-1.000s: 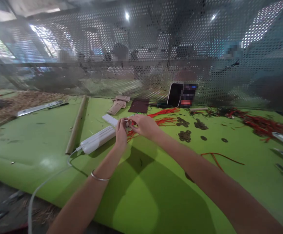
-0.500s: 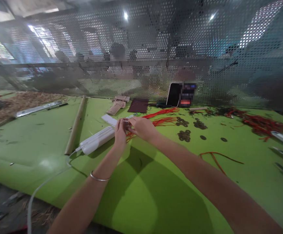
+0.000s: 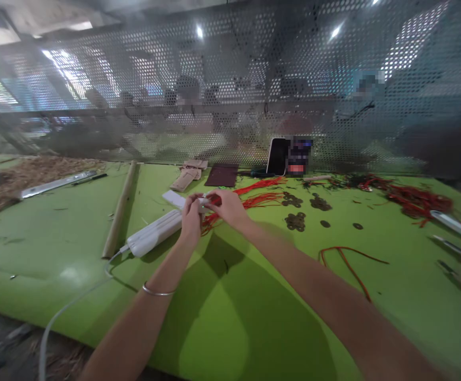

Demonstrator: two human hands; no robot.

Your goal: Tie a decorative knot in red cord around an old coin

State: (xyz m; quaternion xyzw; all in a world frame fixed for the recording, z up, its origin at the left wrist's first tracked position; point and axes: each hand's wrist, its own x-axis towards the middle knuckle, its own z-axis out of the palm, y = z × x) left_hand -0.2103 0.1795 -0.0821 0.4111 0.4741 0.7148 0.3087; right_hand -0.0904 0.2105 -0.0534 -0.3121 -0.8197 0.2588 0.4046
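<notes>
Close together over the green table, my two hands meet at a small white object (image 3: 204, 205) whose kind I cannot make out. My left hand (image 3: 191, 216) has its fingers closed around the object's near left side. From the right, my right hand (image 3: 229, 207) pinches at the same piece with thumb and fingers. Just left of them lies a white power strip (image 3: 154, 233) with a cable, its far end partly behind my left hand. Red cords (image 3: 260, 200) fan out beyond and to the right of my right hand.
Small piles of dark coins (image 3: 295, 221) lie right of the cords, and a tangle of red cord (image 3: 416, 200) farther right. A wooden stick (image 3: 119, 211) lies on the left. A phone (image 3: 277, 157) leans on the perforated metal screen (image 3: 238, 121) at the back.
My fingers have shifted around the small white object, which now shows more between them. The whole view has slid slightly; the table items lie where they were.
</notes>
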